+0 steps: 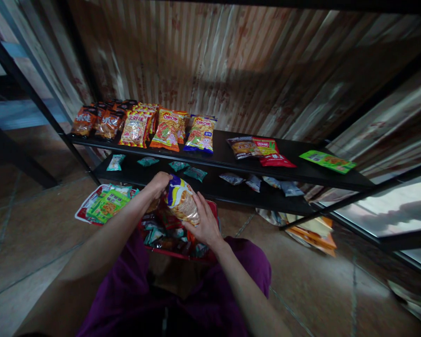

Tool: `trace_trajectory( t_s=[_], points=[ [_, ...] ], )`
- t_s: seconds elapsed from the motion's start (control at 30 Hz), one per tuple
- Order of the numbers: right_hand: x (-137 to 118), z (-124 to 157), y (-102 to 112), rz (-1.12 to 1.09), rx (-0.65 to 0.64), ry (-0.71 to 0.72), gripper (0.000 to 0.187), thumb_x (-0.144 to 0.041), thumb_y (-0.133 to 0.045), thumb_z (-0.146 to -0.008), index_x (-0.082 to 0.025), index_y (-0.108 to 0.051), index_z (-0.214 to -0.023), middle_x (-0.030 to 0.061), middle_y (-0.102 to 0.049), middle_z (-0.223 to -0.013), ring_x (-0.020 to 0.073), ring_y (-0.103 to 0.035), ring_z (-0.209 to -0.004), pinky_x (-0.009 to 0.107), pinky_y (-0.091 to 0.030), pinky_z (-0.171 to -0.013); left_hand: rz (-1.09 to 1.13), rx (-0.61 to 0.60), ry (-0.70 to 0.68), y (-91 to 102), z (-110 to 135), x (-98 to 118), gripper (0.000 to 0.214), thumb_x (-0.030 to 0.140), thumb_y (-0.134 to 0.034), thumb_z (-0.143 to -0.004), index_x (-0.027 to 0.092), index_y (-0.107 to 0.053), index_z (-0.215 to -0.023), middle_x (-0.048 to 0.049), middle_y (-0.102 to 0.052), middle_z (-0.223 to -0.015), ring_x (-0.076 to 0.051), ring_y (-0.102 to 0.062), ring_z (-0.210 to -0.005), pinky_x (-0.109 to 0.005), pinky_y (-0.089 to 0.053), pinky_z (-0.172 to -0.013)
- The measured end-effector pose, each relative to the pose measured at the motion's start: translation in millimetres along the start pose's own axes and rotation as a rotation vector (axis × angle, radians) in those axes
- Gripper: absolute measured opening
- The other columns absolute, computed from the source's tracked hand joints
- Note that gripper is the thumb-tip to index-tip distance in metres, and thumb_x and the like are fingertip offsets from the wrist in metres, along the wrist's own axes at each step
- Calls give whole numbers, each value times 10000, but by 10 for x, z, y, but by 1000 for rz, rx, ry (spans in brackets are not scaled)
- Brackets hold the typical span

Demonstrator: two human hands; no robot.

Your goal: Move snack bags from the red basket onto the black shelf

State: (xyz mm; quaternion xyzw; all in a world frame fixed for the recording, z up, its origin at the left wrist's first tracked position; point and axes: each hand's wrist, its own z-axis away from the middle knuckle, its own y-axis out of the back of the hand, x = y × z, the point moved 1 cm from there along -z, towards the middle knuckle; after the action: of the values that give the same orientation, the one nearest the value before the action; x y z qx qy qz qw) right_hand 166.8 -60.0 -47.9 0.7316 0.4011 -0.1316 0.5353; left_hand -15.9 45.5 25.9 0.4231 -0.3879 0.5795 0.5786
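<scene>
Fingers of the left hand (pixel 159 182) curl closed over the top edge of a snack bag (pixel 182 202), pinching it. The right hand (pixel 206 225) cups the bag's lower side, its fingers bent around the wrapper and pressed against it. The bag, orange with a white and blue top, hangs tilted between the two hands. It is just above a red basket (pixel 175 254) on the floor in front of the person's knees. The basket is dim, but it seems to be filled with more small packets. Green packets (pixel 108 206) lie stacked on the floor to the left. Behind, a black lower shelf (pixel 224 192) carries small packets in a row, and the upper shelf (pixel 221 150) bears larger bags (pixel 166 128).
</scene>
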Motion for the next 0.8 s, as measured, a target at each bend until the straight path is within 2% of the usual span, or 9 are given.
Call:
trace_trajectory(
  t_s=[0.13, 0.27, 0.37, 0.57, 0.8],
  points=[
    [48, 8, -81, -312, 92, -166, 874, -319, -732, -644, -221, -328, -1413, 126, -392, -1450, 290, -379, -1328, 471, -304, -1105, -42, -22, 35, -69, -5, 19, 268, 148, -594, -733, 181, -435, -520, 49, -421, -365, -66, -345, -276, -208, -201, -357],
    [-3, 13, -131, -840, 142, -371, 915, -322, -758, -625, -221, -299, -1410, 115, -508, -1360, 263, -540, -1192, 430, -427, -1012, -82, -12, 43, -145, -56, 1, 246, 164, -568, -767, 175, -452, -550, 3, -509, -396, -99, -461, -297, -201, -186, -348],
    [-57, 21, -118, -1079, 192, -494, 894, -314, -787, -591, -250, -350, -1368, 88, -574, -1294, 254, -607, -1099, 410, -487, -937, -102, -42, 41, -181, -74, -24, 219, 181, -589, -768, 166, -480, -578, -14, -550, -421, -113, -507, -319, -193, -208, -347],
    [-15, 43, -100, -1289, 196, -683, 734, -355, -796, -565, -283, -485, -1226, 49, -682, -1124, 259, -673, -964, 415, -543, -825, -79, -101, 11, -200, -45, -85, 162, 196, -610, -786, 158, -507, -667, -5, -615, -525, -92, -550, -387, -171, -351, -391],
    [91, 62, -128, -1338, 186, -727, 558, -423, -729, -627, -224, -580, -1127, 79, -721, -1025, 285, -673, -970, 477, -529, -843, -18, -61, -21, -194, -59, -166, 132, 187, -672, -752, 146, -554, -709, 14, -608, -584, -64, -530, -451, -177, -419, -463]
  ],
)
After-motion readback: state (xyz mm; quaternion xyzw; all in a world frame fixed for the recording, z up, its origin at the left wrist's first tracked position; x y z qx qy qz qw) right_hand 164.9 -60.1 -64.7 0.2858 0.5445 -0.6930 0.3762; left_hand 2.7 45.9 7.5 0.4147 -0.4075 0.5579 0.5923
